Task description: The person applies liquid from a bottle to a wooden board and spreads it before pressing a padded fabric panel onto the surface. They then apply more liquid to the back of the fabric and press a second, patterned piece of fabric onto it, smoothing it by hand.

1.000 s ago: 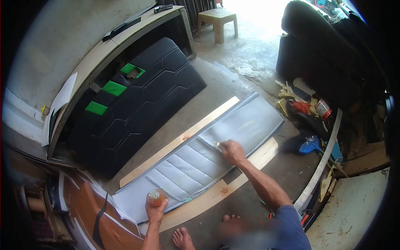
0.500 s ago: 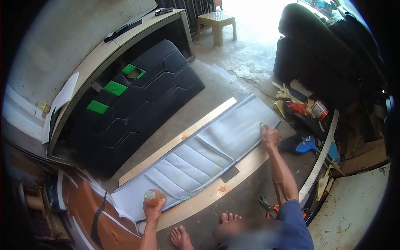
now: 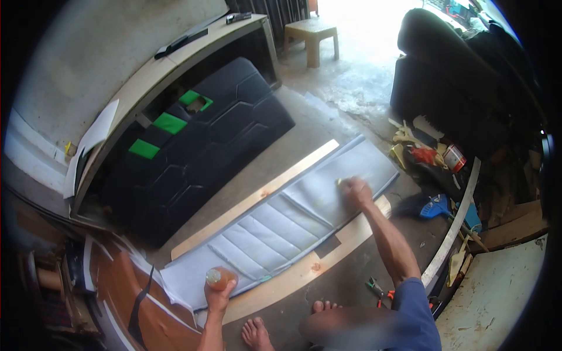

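A long grey-white padded panel (image 3: pixel 257 225) with stitched seams lies on a light wooden board (image 3: pixel 293 284). My left hand (image 3: pixel 218 296) is wrapped round a jar of amber liquid (image 3: pixel 221 278) above the panel's near left end. Over the smooth right part of the panel, my right hand (image 3: pixel 356 193) is closed on a small pale yellowish piece, blurred by motion. What the piece is cannot be made out.
A black quilted panel (image 3: pixel 205 146) with green patches leans on a cabinet at the left. Brown sheets (image 3: pixel 123 292) lie lower left. Pliers (image 3: pixel 374 286), a blue-headed tool (image 3: pixel 434 206), scraps and a dark seat (image 3: pixel 445 76) are at the right. A stool (image 3: pixel 312 36) stands behind.
My right hand has moved left across the panel, away from its right edge, with the small piece. My left hand still holds the jar. The view has shifted slightly.
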### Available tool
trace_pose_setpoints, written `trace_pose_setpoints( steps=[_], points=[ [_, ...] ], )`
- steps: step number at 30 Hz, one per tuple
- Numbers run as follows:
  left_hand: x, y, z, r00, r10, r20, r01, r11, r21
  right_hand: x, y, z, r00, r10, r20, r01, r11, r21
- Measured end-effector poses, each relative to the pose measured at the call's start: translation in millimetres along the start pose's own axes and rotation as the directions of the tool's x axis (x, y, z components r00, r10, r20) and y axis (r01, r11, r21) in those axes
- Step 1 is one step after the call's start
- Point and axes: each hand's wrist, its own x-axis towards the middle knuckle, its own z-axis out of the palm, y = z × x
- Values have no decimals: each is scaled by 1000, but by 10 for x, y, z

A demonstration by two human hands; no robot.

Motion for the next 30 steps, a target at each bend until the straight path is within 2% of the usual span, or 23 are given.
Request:
trace_pose_setpoints(
  steps=[1, 2, 3, 5, 7, 8, 9, 11, 12, 13, 15, 17, 19, 20, 23, 25, 26, 27, 28, 29, 30],
  points=[
    [-3, -19, -47, 999, -39, 17, 39, 998, 46, -62, 79, -9, 999, 12, -35, -11, 999, 33],
    [-15, -26, -48, 999, -42, 19, 41, 999, 5, -43, 56, -194, 980, 129, -150, -128, 992, 20],
    [-19, -19, -55, 999, -39, 26, 40, 999, -33, -69, 30, -347, 986, 156, -57, -162, 981, -111],
    [18, -138, -117, 1000, 2, 22, -2, 1000, -31, -68, 292, -448, 986, -103, 134, 127, 974, -188],
    [-6, -209, -130, 1000, 17, 9, -17, 999, -38, -58, 415, -661, 996, -32, 79, 57, 937, -343],
    [-5, -201, -141, 1000, -1, 7, 1, 999, -48, -109, 478, -813, 988, -85, 127, 129, 909, -396],
    [10, -164, -141, 1000, -15, 6, 16, 998, -57, -158, 540, -854, 988, -79, 133, 127, 908, -399],
    [26, -115, -139, 999, -30, 12, 30, 998, -54, -211, 603, -914, 959, 8, 285, 163, 805, -570],
    [39, -126, -152, 1000, -18, 17, 19, 999, -37, -287, 610, -977, 972, -88, 220, 194, 827, -528],
    [5, -142, -159, 1000, -13, 28, 14, 1000, -17, -416, 732, -939, 971, -76, 225, 188, 824, -534],
    [24, -157, -122, 999, -6, 44, 7, 1000, -25, -517, 1054, -705, 999, -20, 31, 34, 861, -507],
    [29, -135, -159, 999, -8, 41, 9, 1000, -10, -671, 1079, -565, 999, -33, 31, 43, 903, -428],
    [22, -114, -136, 999, -29, 33, 29, 999, -24, -843, 605, -851, 967, 232, -108, -249, 949, -191],
    [25, -118, -92, 999, -24, 45, 25, 999, -30, -912, 687, -755, 976, 213, -46, -218, 947, -234],
    [21, -97, -124, 1000, -2, 28, 3, 999, -45, -920, 467, -794, 973, 70, 222, -55, 996, -73],
    [30, -94, -102, 999, -14, 32, 15, 999, -41, -705, 387, -818, 959, 281, -38, -276, 956, 100],
    [23, -89, -84, 999, -11, 35, 12, 999, -40, -591, 511, -709, 911, 334, -242, -323, 942, 87],
    [0, -80, -76, 999, -28, 41, 30, 998, -46, -557, 490, -690, 910, 337, -242, -324, 942, 90],
    [25, -58, -77, 998, -34, 48, 37, 998, -50, -502, 434, -639, 963, 267, -27, -267, 963, -30],
    [38, -60, -66, 999, 5, 40, -4, 999, -34, -421, 367, -588, 961, 199, 192, -176, 976, -128],
    [66, -68, -63, 999, 3, 34, -2, 1000, -20, -362, 341, -580, 978, 127, 167, -134, 991, 32]
  ],
)
